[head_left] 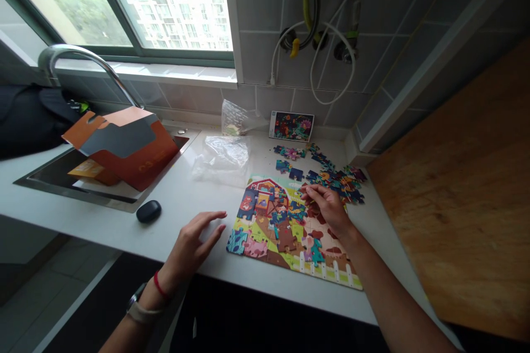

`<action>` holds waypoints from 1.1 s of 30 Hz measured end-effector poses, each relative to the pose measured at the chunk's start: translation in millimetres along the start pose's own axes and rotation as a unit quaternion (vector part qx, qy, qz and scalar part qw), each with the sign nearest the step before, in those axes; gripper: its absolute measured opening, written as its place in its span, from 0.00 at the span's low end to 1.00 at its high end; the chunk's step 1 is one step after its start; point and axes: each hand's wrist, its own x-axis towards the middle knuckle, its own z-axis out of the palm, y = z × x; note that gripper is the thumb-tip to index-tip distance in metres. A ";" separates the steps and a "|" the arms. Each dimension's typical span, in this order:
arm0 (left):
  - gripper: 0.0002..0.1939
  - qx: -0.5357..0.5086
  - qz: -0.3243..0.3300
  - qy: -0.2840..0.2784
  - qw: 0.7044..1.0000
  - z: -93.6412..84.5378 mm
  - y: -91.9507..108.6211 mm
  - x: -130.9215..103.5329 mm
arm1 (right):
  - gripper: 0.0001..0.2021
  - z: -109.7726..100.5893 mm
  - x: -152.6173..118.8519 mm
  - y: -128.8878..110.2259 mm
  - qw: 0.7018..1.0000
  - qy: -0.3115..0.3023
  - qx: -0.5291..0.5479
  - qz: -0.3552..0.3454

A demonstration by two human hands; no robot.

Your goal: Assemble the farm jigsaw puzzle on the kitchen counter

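Note:
A jigsaw puzzle with a farm picture [261,231], a red barn and a white fence on it, lies on the counter. Loose pieces with dark blue and teal patterns rest on top of it, among them a teal piece [317,251] near the fence. Over its upper right part, my right hand [327,207] is closed in a pinch; whatever its fingertips hold is too small and hidden to name. My left hand [194,242] hovers just left of the puzzle, thumb and forefinger apart, holding nothing. More loose puzzle pieces [327,175] are spread behind the puzzle.
A picture card [291,126] leans against the tiled wall. Clear plastic bags [226,157] lie left of it. An orange and grey box [136,149] sits over the sink [141,198] by the tap [95,58]. A black oval case [148,212] is near the front edge; a wooden panel [464,193] borders the right.

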 end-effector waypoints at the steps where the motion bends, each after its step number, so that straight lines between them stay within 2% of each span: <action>1: 0.12 0.003 0.006 -0.009 1.000 -0.7 -1.3 8.4 | 0.25 0.1 0.0 0.2 1.000 0.003 0.001 0.000; 6: 0.10 -0.009 0.052 -0.029 0.998 3.3 -1.2 52.6 | 0.26 0.7 0.3 2.4 1.000 0.011 0.004 -0.004; 13: 0.10 -0.071 0.051 0.027 0.996 23.1 -4.7 99.1 | 0.24 -3.9 3.3 6.6 0.999 0.015 0.001 -0.040; 21: 0.09 -0.073 0.065 -0.009 0.995 54.5 -14.6 144.2 | 0.25 -7.5 8.5 6.4 0.992 0.057 -0.037 -0.110; 27: 0.09 -0.055 0.086 -0.003 0.995 75.2 -22.8 155.6 | 0.24 -5.1 5.9 8.5 0.983 0.058 -0.104 -0.141; 31: 0.09 -0.077 0.062 0.041 0.994 80.7 -34.0 153.0 | 0.22 -6.0 6.1 12.4 0.980 0.057 -0.130 -0.137; 33: 0.08 -0.095 0.055 0.044 0.993 81.8 -36.1 151.1 | 0.22 -6.0 6.3 14.2 0.979 0.057 -0.136 -0.138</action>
